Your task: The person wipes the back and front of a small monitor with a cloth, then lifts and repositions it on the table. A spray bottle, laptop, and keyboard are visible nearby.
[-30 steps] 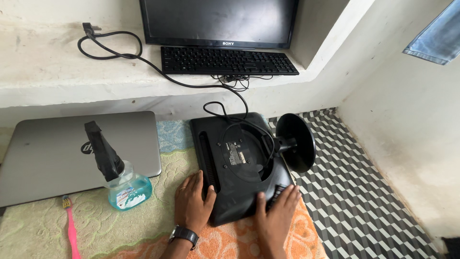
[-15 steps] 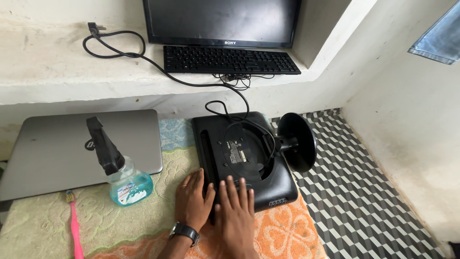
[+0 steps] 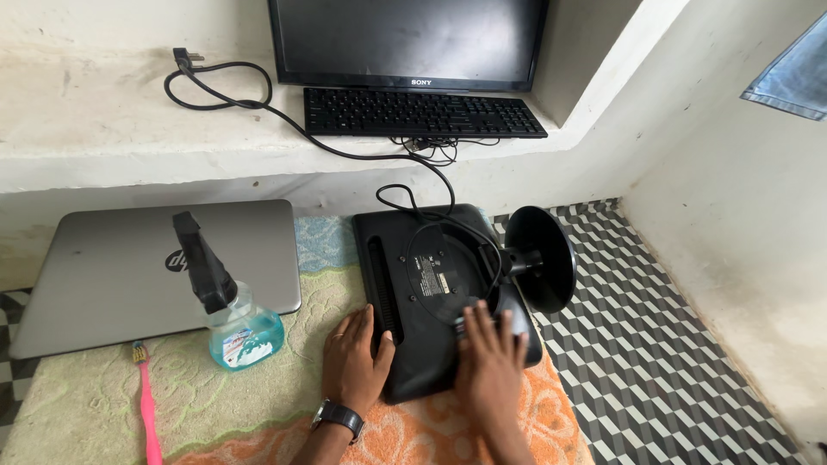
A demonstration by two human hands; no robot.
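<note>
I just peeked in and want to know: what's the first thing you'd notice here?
A black monitor lies face down on a towel in the middle, its round stand sticking out to the right. Both hands press on its back: the left hand at its left edge, the right hand nearer the stand. A blue spray bottle stands left of it.

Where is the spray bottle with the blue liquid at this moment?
In the head view, the spray bottle stands left of centre on the patterned cloth, at the front edge of the closed grey laptop and left of the left hand.
</note>
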